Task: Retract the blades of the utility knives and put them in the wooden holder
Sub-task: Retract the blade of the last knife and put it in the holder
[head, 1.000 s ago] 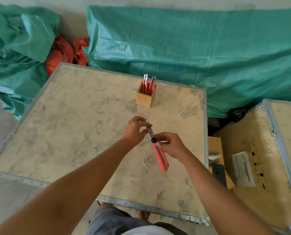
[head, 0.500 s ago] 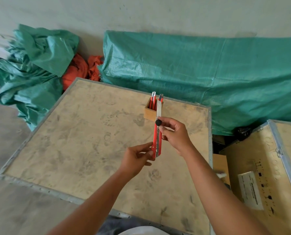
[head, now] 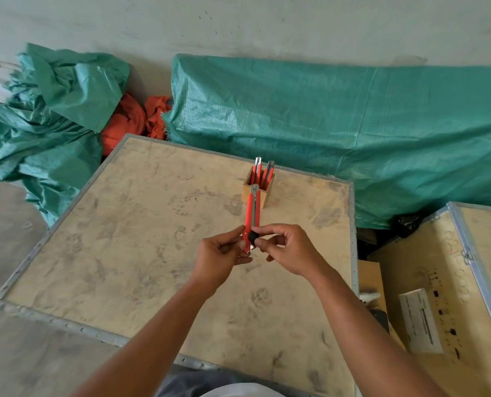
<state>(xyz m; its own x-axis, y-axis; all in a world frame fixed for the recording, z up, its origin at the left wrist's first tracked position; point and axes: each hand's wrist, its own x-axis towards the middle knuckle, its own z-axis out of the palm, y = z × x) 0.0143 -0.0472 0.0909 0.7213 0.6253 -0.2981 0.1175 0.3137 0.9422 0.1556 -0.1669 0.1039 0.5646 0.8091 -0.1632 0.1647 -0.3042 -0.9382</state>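
Note:
A red utility knife [head: 252, 213] stands nearly upright above the crate top, its upper end overlapping the wooden holder behind it. My left hand [head: 222, 255] pinches its lower end from the left. My right hand [head: 288, 249] grips the same end from the right, thumb on the black knob. No blade shows past the lower end. The small wooden holder [head: 264, 196] stands at the far side of the crate top [head: 152, 253] with a few red knives [head: 262, 173] upright in it.
Green tarpaulin [head: 353, 124] covers a bulky load behind the crate, with more bundled tarp [head: 52, 124] and orange cloth [head: 129, 118] at the left. A second metal-edged crate [head: 444, 282] with a white label stands at the right, across a narrow gap.
The knife has been turned end over end: the knob end is now at the bottom. Both hands have come together on that lower end, and the long grey blade seen before no longer shows.

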